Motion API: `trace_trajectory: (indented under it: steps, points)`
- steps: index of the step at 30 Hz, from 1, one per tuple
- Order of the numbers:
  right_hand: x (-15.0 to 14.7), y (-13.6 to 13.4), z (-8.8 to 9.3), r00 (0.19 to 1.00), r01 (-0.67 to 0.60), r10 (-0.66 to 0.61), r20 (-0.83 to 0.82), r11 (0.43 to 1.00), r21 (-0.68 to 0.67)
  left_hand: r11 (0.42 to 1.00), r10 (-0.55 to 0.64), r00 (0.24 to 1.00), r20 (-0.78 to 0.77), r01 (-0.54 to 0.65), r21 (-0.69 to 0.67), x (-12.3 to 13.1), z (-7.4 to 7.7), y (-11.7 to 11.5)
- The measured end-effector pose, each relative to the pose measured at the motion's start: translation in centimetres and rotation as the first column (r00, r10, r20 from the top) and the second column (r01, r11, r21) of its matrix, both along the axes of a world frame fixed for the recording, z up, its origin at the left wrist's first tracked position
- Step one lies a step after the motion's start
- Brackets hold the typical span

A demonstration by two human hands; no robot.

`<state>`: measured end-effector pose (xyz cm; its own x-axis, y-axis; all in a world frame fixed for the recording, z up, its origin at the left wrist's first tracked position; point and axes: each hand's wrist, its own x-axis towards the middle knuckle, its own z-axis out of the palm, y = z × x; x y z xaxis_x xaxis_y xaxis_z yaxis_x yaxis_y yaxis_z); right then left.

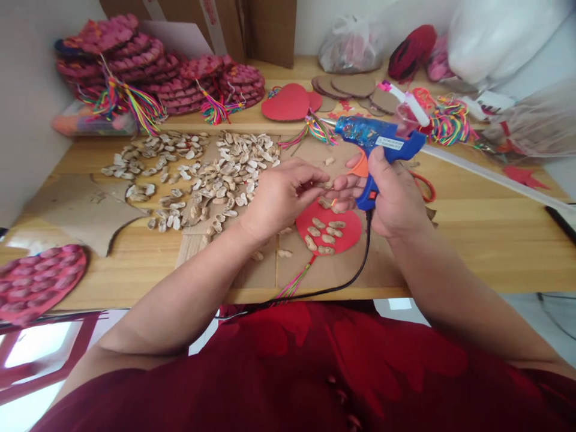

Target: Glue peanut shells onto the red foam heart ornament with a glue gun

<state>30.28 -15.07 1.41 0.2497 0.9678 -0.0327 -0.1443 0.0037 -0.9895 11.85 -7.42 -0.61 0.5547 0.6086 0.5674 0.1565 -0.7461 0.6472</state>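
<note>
- The wooden surface fills the view, its far edge crowded with plastic bags, coloured cords and brown card hearts.
- A cut cardboard sheet lies on the left part of the surface.
- Stacks of pink finished hearts with rainbow tassels stand at the back left, well apart from the hands.
- A loose pile of peanut shells spreads just left of the left hand.
- The red heart lies flat near the front edge under both hands. Seven or so shells sit on it, and its tassel trails toward the person.
- The glue gun is held above the heart. Its barrel's long axis runs left to right with the nozzle pointing left, the handle points down, and a black cord hangs from it.
- The right hand has its grip wrapped around the gun's handle.
- The left hand has a narrow grip, fingertips pinching a peanut shell and touching the right fingers.
</note>
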Motion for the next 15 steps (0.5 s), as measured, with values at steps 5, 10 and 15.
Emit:
trace_trajectory:
  steps: [5,10,15]
  points:
    - [2.0,0.5,-1.0,0.994,0.049,-0.058,0.09,0.994,0.094,0.901,-0.257,0.963,-0.083,0.208,-0.381,-0.8,0.8,0.1]
    - [3.9,0.7,-1.1,0.982,0.086,-0.09,0.164,0.996,0.031,0.664,-0.526,0.842,-0.122,0.316,-0.678,-2.8,2.1,-1.8]
    - [4.8,0.3,-0.7,0.919,0.092,-0.059,0.391,0.994,-0.066,0.637,-0.448,0.881,-0.154,0.194,-0.746,-4.5,1.2,-5.3]
